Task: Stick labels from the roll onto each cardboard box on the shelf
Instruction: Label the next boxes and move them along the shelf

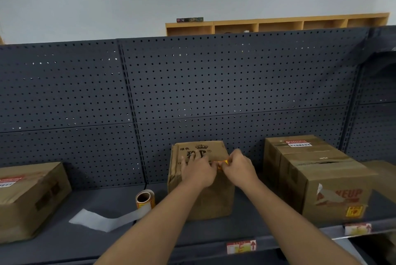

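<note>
Shelf-edge arrow label [241,247]; "NEUP" box [334,196] behind.

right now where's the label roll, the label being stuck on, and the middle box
label roll [145,199]: head view, on its cardboard core opening
label [222,163]: head view, on the yellow strip between the hands
middle box [214,198]: head view, on its front face

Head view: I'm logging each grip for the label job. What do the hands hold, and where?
The right hand pinches a yellow label at its right end, against the middle box. The left hand presses flat on that box and holds nothing.
</note>
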Motion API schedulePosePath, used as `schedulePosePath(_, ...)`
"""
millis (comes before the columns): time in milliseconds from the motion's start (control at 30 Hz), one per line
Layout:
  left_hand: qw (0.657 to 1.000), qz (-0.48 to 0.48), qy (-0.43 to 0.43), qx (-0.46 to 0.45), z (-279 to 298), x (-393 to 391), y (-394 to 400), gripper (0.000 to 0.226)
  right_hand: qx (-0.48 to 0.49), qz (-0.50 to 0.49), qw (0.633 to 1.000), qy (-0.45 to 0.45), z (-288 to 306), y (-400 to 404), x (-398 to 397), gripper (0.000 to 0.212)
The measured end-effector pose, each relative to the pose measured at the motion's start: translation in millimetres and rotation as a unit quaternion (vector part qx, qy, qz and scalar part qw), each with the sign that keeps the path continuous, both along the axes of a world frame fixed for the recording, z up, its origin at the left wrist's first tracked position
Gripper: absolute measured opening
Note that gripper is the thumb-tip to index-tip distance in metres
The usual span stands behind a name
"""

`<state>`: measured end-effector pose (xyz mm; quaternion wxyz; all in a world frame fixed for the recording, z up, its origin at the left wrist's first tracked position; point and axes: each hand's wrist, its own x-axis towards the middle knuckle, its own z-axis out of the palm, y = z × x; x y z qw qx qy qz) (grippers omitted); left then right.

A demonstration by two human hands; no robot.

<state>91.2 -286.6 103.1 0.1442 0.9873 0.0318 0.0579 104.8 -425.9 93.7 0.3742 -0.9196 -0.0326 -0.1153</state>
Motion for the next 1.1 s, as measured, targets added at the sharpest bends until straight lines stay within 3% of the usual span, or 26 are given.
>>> schedulePosePath(133, 0.999, -0.005, 0.02, 0.029, 2, 0, 5, 0.06, 0.112, 0.004, 0.985, 0.135, -10, -6, 0, 0.05)
schedulePosePath(200, 0.998, -0.002, -0.007, 0.067, 3, 0, 5, 0.06, 0.135, 0.012, 0.979, 0.155, -12, -9, -1, 0.046)
schedulePosePath(300, 0.991, -0.017, -0.065, 0.111, 1, 0, 9, 0.064, 0.107, 0.024, 0.984, 0.143, -8, -10, -5, 0.037)
schedulePosePath(367, 0.992, -0.037, -0.081, 0.091, -6, 4, 15, 0.065, 0.094, 0.027, 0.986, 0.137, -9, -8, -7, 0.035)
schedulePosePath(533, 0.995, -0.06, -0.039, 0.066, -13, 12, 21, 0.058, 0.049, 0.006, 0.994, 0.098, -8, -3, -4, 0.035)
schedulePosePath(767, 0.996, -0.086, -0.004, 0.014, -12, 21, 36, 0.056, -0.072, -0.001, 0.989, 0.131, 8, -2, 9, 0.044)
schedulePosePath(967, 0.995, -0.095, -0.017, 0.001, -13, 24, 45, 0.058, 0.037, 0.026, 0.981, 0.19, 13, -7, 15, 0.051)
schedulePosePath(1100, 0.995, -0.099, -0.018, -0.006, -12, 25, 51, 0.048, 0.132, 0.042, 0.96, 0.243, 19, -6, 14, 0.042)
